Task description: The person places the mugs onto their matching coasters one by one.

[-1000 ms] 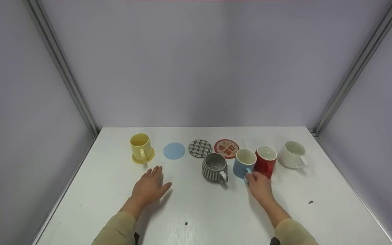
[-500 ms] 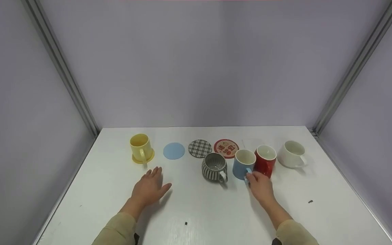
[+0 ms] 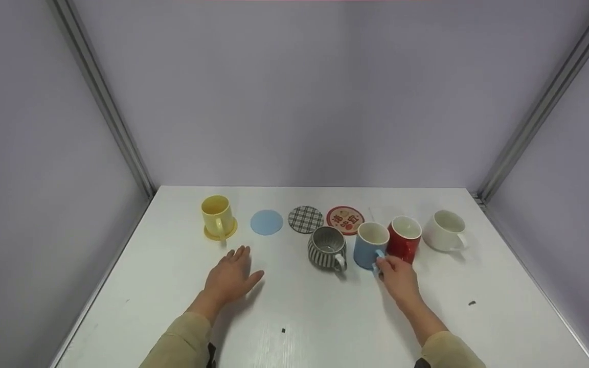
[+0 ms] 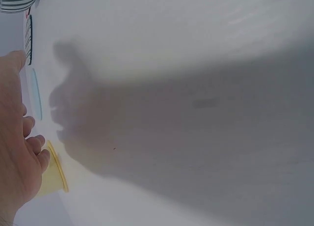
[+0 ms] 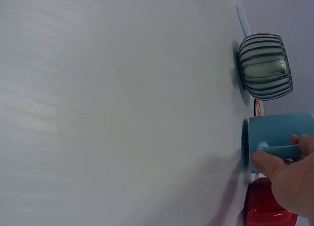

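Observation:
My right hand (image 3: 398, 278) pinches the handle of a blue mug (image 3: 368, 250); in the right wrist view the thumb and fingers close on that handle (image 5: 279, 151). The blue mug stands upright between a striped grey mug (image 3: 325, 250) and a red mug (image 3: 404, 240). My left hand (image 3: 229, 280) hovers over the table with fingers straight and thumb spread, holding nothing. Nearest to it are a yellow mug (image 3: 217, 212) on a yellow coaster (image 3: 229, 230) and a plain blue coaster (image 3: 266, 223).
Behind the mugs lie a checked coaster (image 3: 306, 220) and a red patterned coaster (image 3: 344, 219). A white mug (image 3: 443, 232) stands at the far right. Two small dark bits lie on the white table (image 3: 325, 317). Grey panels (image 3: 304, 92) enclose the back and sides.
The whole head view has shifted slightly. My right hand keeps its pinch on the blue mug's handle, and my left hand keeps its pose. No mug has clearly moved.

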Demonstrator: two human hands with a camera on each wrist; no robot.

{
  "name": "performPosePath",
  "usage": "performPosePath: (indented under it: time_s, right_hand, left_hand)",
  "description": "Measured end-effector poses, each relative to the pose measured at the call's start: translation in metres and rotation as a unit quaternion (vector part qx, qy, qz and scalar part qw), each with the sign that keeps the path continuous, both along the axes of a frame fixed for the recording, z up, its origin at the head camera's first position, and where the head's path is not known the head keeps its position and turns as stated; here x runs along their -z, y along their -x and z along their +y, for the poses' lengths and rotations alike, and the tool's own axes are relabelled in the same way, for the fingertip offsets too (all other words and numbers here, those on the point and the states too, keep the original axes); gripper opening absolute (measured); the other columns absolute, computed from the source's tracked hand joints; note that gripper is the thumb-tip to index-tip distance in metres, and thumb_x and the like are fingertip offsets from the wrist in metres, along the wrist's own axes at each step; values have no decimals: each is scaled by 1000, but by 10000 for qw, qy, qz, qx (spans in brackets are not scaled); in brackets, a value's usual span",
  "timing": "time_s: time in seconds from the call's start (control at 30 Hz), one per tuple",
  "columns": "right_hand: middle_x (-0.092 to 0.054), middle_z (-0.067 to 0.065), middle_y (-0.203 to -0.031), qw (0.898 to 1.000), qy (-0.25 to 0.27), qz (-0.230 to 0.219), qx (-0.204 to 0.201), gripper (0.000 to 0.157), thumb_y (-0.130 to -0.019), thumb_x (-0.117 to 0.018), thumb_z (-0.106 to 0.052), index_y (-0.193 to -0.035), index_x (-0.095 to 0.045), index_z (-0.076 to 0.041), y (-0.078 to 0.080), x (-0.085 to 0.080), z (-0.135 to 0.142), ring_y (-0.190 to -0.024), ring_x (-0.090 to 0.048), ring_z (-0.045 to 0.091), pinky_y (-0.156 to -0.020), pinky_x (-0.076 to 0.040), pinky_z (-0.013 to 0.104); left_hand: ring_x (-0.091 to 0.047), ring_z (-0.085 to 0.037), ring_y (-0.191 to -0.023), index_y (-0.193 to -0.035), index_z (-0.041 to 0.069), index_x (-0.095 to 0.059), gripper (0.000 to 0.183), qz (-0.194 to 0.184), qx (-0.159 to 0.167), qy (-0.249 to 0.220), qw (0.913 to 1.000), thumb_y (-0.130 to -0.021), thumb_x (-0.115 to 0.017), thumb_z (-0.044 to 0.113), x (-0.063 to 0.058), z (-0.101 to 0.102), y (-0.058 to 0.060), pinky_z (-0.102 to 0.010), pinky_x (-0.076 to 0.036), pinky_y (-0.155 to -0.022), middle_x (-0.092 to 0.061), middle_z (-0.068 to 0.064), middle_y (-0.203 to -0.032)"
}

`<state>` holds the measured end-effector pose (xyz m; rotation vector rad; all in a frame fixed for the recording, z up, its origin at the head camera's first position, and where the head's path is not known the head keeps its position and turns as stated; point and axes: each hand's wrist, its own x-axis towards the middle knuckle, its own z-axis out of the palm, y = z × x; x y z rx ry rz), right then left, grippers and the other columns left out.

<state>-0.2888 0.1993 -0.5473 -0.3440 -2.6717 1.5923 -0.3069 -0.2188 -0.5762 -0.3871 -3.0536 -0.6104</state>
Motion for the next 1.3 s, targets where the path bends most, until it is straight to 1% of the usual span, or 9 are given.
performPosePath:
  time_s: [0.23,0.43,0.53,0.63,0.77,0.93,1.0,1.2,1.3]
  right_hand:
    - [-68,18,-111,9999,-103,101,-39,30,-112,-54,-24,-122,-70,0,-2,-5,0,-103,-60,27,-84,-53,28]
    - [-68,20,-116,9996,107,243,-8,30,-112,-55,-21,-124,-69,3,-5,-12,0,-106,-62,31,-88,-57,25]
    - [-67,20,-118,9994,202,276,-4,32,-112,-54,-22,-125,-68,4,-6,-17,1,-109,-63,32,-94,-60,30]
    - [-66,20,-119,9993,251,293,19,33,-113,-54,-23,-126,-68,4,-6,-23,1,-110,-63,32,-101,-59,37]
    - [-66,20,-120,9991,223,351,68,34,-113,-53,-23,-127,-67,4,-4,-31,0,-110,-63,31,-104,-57,42]
    - [-65,19,-120,9991,87,413,47,35,-114,-52,-25,-128,-67,4,-2,-41,-1,-111,-62,32,-98,-59,31]
    - [-65,18,-121,9990,58,431,35,36,-114,-52,-26,-129,-67,3,-1,-45,0,-112,-62,33,-96,-59,29]
    - [-62,22,-129,9985,377,409,-20,38,-114,-51,-25,-132,-64,5,1,-56,-3,-119,-62,34,-109,-53,46]
    - [-63,23,-131,9981,411,457,-13,39,-114,-51,-25,-133,-65,6,2,-60,-5,-121,-62,34,-109,-53,44]
  left_hand:
    - [-39,-46,-151,-159,-5,-41,81,25,-2,-4,10000,-105,-60,51,-1,1,0,-56,-32,-125,-43,-24,-163]
    - [-39,-45,-152,-160,-4,-41,82,1,-8,53,10000,-104,-59,53,-2,3,1,-55,-32,-125,-43,-23,-164]
    - [-38,-44,-153,-161,-3,-40,82,-15,-33,75,10000,-104,-59,54,-2,3,3,-54,-31,-126,-42,-21,-165]
    - [-38,-44,-152,-161,-2,-41,82,3,-37,36,10000,-104,-60,53,-3,3,4,-54,-31,-126,-42,-20,-165]
    - [-38,-44,-152,-161,-3,-41,81,7,-34,9,10000,-104,-60,53,-4,3,4,-56,-31,-125,-42,-21,-165]
    - [-38,-45,-152,-161,-3,-40,82,-10,-27,7,10000,-105,-59,53,-4,2,4,-57,-33,-124,-41,-22,-165]
    - [-38,-45,-152,-161,-3,-40,82,-18,-23,16,10000,-105,-59,53,-4,2,5,-57,-33,-124,-41,-22,-165]
    - [-38,-45,-152,-161,-2,-40,82,-9,-24,118,9999,-104,-57,55,-2,0,7,-57,-34,-124,-41,-21,-165]
    - [-38,-44,-152,-161,-2,-40,82,-14,-20,157,9999,-104,-58,55,-2,0,7,-56,-33,-124,-42,-21,-165]
